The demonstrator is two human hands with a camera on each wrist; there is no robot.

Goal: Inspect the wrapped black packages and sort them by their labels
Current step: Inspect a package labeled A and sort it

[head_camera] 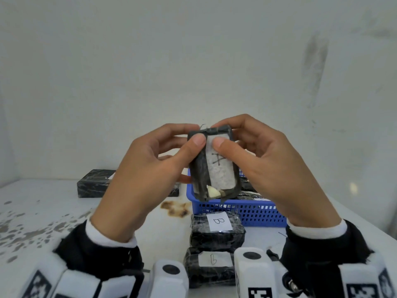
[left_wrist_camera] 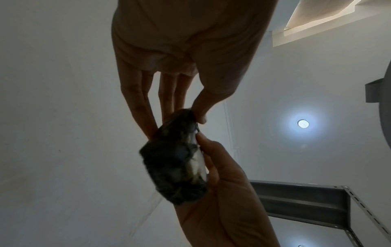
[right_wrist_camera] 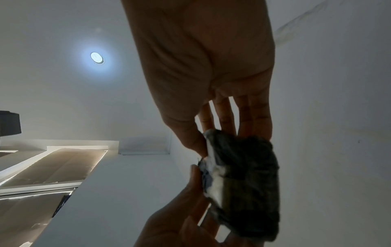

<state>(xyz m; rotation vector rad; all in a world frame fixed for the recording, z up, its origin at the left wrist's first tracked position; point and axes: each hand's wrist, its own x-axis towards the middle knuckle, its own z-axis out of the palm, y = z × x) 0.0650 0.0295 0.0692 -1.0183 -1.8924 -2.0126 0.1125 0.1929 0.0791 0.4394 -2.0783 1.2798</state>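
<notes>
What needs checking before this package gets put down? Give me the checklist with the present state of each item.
1. Held package secure: ok, left hand and right hand both grip it.
2. Label readable: ok, appears to be an A.
3. Wrapping intact: not ok, torn at the bottom edge, pale material showing.
4. B packages grouped on table: ok, two lie together.
5. Blue basket contents' labels: cannot tell.

Glossy, crinkled plastic wrap covers the black package (head_camera: pixel 212 166); its label (head_camera: pixel 220 166) looks like matt paper.
</notes>
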